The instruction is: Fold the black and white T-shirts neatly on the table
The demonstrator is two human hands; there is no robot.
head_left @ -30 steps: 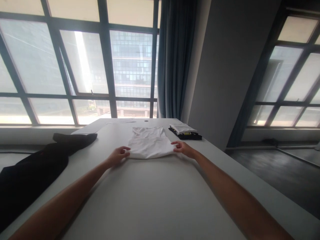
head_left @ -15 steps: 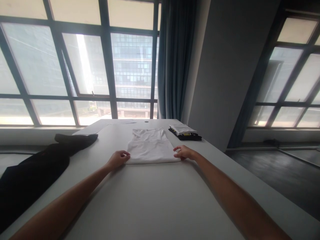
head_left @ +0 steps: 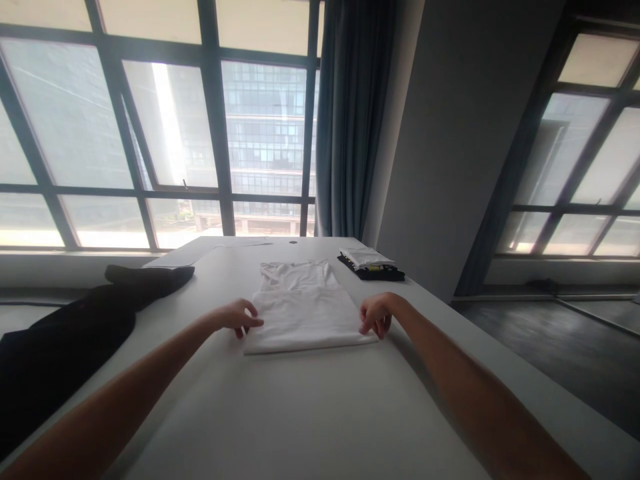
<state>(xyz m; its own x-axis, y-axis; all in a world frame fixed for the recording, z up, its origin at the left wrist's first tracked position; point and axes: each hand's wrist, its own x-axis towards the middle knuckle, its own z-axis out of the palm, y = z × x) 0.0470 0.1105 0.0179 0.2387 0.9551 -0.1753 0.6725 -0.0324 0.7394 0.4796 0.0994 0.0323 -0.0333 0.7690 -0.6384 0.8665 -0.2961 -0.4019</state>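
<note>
1. What looks like a white T-shirt (head_left: 307,313) is lying folded on the white table (head_left: 310,413), in front of the person and between both hands; its near portion is overlapping the far portion, leaving a crosswise edge about midway.
2. The left hand (head_left: 239,318) is staying loose, its fingers parted and lightly curled, with a fingertip touching or just over the shirt's left edge.
3. The right hand (head_left: 376,315) is curling its fingers down at the right edge, close to the near right corner; whether it is pinching cloth there is something I cannot tell.
4. The step in hand, as I judge it, is squaring this fold. The near edge is running slightly askew, its left end sitting closer to the person, so evening both corners is worth doing while the cloth is lying flat.
5. The far portion is showing creases, so a light outward tension from both sides would be helping more than a hard pull, which could be dragging the layers apart.
6. A stack of folded clothes (head_left: 370,265), white over black, is sitting beyond the right hand, and a dark garment (head_left: 75,333) is lying along the left side, both well apart from the fold.
</note>
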